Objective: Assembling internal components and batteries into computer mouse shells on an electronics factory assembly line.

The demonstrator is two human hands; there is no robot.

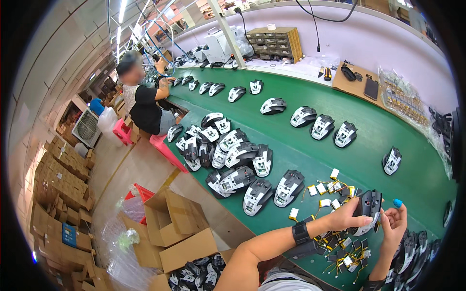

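Both hands, left hand (345, 219) and right hand (394, 224), are closed around a black-and-white moulded plastic mouse shell (367, 209) at four o'clock over the green bench (301, 160); it is probably light, rigid and best held by its edges.

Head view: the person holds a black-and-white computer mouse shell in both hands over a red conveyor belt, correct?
Not quite. The head view shows the belt is green, not red. The black-and-white mouse shell is indeed held between the left hand and right hand.
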